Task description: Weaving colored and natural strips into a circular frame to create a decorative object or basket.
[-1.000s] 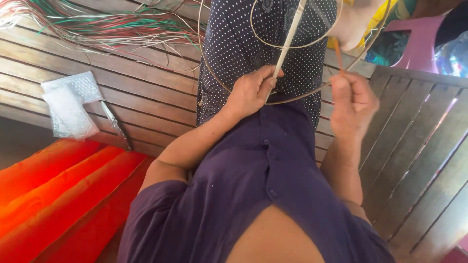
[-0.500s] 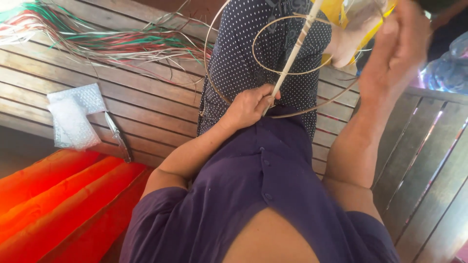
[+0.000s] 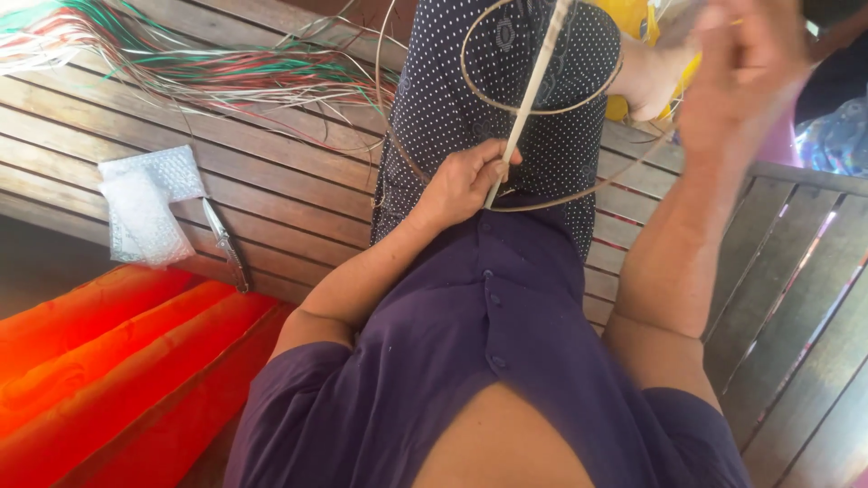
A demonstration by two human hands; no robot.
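My left hand (image 3: 466,181) is closed around the lower end of a thin pale stick (image 3: 532,90) that rises upward over my dotted-fabric lap (image 3: 452,99). Thin wire-like hoops (image 3: 542,108) loop around the stick. My right hand (image 3: 741,72) is raised high at the upper right, blurred by motion, fingers spread loosely; whether it pinches a strand is hidden by the blur. A bare foot (image 3: 646,77) lies beyond the hoops by a yellow object (image 3: 633,27).
A bundle of green, red and white strands (image 3: 181,63) lies across the wooden slat bench (image 3: 271,190) at the upper left. A bubble-wrap bag (image 3: 145,203) and small snips (image 3: 226,248) lie on the slats. An orange cushion (image 3: 108,361) sits at the lower left.
My right hand has swung up from beside the hoops at lap height to high at the upper right. My left hand has kept its hold on the stick.
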